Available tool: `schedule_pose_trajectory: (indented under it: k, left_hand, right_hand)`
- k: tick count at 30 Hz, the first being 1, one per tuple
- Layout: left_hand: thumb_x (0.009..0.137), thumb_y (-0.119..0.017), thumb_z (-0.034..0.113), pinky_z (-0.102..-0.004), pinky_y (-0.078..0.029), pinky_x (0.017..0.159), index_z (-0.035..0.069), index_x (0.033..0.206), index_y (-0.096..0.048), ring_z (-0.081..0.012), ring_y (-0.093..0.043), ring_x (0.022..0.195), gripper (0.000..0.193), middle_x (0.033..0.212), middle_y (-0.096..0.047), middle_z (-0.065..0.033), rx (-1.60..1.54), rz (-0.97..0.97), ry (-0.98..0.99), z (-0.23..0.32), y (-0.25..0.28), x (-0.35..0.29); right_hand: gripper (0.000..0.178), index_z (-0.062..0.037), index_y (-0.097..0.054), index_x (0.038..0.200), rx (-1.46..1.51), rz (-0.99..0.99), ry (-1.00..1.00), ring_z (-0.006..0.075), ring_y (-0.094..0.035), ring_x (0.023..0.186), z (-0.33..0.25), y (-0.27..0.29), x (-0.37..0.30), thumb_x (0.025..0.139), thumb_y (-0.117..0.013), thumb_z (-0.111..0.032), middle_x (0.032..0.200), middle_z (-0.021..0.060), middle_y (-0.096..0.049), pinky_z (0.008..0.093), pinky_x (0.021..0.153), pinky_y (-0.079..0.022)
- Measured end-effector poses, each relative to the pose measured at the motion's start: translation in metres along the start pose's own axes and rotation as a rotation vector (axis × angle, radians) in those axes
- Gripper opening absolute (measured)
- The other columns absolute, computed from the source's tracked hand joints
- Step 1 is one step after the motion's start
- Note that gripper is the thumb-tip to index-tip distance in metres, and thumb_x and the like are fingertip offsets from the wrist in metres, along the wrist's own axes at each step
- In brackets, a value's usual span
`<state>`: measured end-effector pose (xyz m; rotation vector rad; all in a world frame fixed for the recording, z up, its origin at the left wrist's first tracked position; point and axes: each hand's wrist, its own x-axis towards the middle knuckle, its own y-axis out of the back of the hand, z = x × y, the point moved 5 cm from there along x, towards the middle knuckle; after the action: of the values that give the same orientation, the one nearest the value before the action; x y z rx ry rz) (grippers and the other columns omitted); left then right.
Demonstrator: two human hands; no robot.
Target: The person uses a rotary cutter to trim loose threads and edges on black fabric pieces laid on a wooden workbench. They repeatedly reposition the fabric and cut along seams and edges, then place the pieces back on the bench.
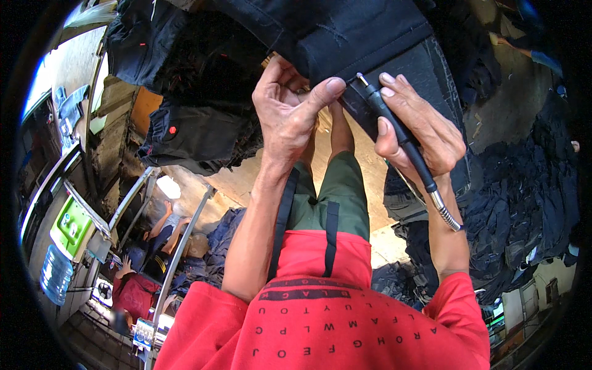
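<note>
Dark denim jeans lie drawn over a flat black board, with a stitched leg hem showing near its end. My left hand grips the hem edge of the cloth, thumb on top and fingers curled under it. In my right hand is a slim black rotary tool handpiece, held like a pen. Its thin metal bit points up and left, close to the hem and my left thumb. A coiled metal flexible shaft trails from the handpiece's rear end along my right forearm.
Piles of dark garments spread at the right. More dark trousers hang or lie stacked at the left. Beyond metal rails, other people sit at lower left, near a green tray and a clear blue water bottle.
</note>
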<state>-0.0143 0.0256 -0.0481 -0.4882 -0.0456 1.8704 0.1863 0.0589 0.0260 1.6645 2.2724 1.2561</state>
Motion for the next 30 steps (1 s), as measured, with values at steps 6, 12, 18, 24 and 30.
schedule_pose_trajectory:
  k: [6, 12, 18, 24, 30]
  left_hand:
    - [0.084, -0.098, 0.008, -0.0325, -0.056, 0.102, -0.003, 0.133, -0.065, -0.0179, -0.071, 0.113, 0.060, 0.124, -0.073, -0.0105, -0.038, 0.004, 0.007, 0.000, -0.001, 0.000]
    - [0.084, -0.097, 0.007, -0.0334, -0.057, 0.103, -0.003, 0.134, -0.064, -0.0186, -0.071, 0.113, 0.061, 0.125, -0.073, -0.0110, 0.011, 0.004, 0.009, 0.001, 0.000, 0.000]
    - [0.083, -0.097, 0.006, -0.0344, -0.058, 0.103, -0.003, 0.135, -0.063, -0.0200, -0.071, 0.114, 0.062, 0.127, -0.072, -0.0114, -0.005, 0.001, 0.009, 0.000, -0.001, 0.001]
    - [0.087, -0.097, 0.015, -0.0290, -0.057, 0.092, -0.003, 0.120, -0.069, -0.0169, -0.071, 0.101, 0.047, 0.110, -0.076, -0.0103, 0.135, 0.044, 0.097, 0.017, -0.007, -0.007]
    - [0.092, -0.094, 0.025, -0.0240, -0.048, 0.056, 0.001, 0.084, -0.075, -0.0070, -0.064, 0.062, 0.031, 0.070, -0.072, -0.0025, 0.611, 0.175, 0.278, 0.051, -0.009, -0.018]
  right_hand:
    - [0.026, 0.0064, -0.081, 0.108, 0.076, -0.041, 0.045, 0.0378, -0.082, 0.106, -0.001, -0.004, 0.001, 0.084, -0.082, -0.005, 0.103, 0.0209, -0.082, 0.0484, 0.100, -0.067]
    - [0.026, 0.0066, -0.081, 0.108, 0.024, -0.007, 0.007, 0.0374, -0.082, 0.105, -0.001, 0.001, 0.000, 0.084, -0.082, -0.005, 0.103, 0.0207, -0.082, 0.0485, 0.099, -0.067]
    - [0.028, 0.0062, -0.081, 0.108, -0.019, 0.018, -0.021, 0.0384, -0.082, 0.105, 0.002, 0.002, -0.003, 0.082, -0.082, -0.004, 0.106, 0.0227, -0.082, 0.0476, 0.099, -0.067]
    - [0.027, 0.0059, -0.081, 0.108, -0.025, 0.070, -0.060, 0.0379, -0.082, 0.105, 0.006, 0.008, -0.001, 0.083, -0.081, -0.003, 0.107, 0.0228, -0.082, 0.0450, 0.098, -0.067]
    - [0.028, 0.0074, -0.079, 0.109, 0.055, 0.066, -0.106, 0.0398, -0.081, 0.108, 0.013, 0.021, 0.009, 0.082, -0.079, -0.001, 0.111, 0.0253, -0.082, 0.0465, 0.102, -0.065]
